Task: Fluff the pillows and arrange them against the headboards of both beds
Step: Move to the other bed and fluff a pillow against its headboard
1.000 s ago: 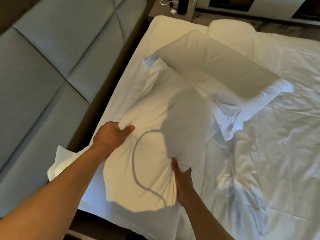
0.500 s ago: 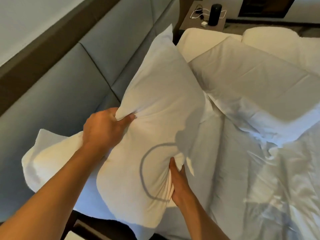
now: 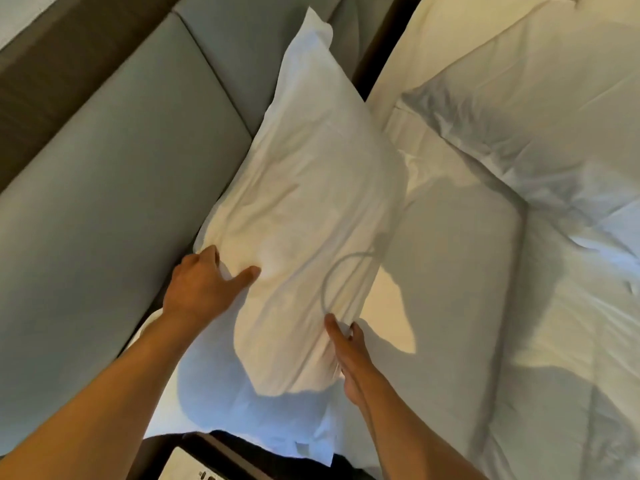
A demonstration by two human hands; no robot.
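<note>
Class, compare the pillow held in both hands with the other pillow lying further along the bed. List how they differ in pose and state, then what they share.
1. The held pillow is propped up against the grey headboard; the other pillow lies flat on the bed.
2. The left hand and right hand grip the held pillow; nothing touches the other pillow.
3. The held pillow looks plump; the other looks flatter.

Both have white, creased cases.

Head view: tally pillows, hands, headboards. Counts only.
Pillows: 3 (held pillow, pillow beneath it, pillow on the right)
Hands: 2 (left hand, right hand)
Headboards: 1 (grey padded headboard)
Total: 6
</note>
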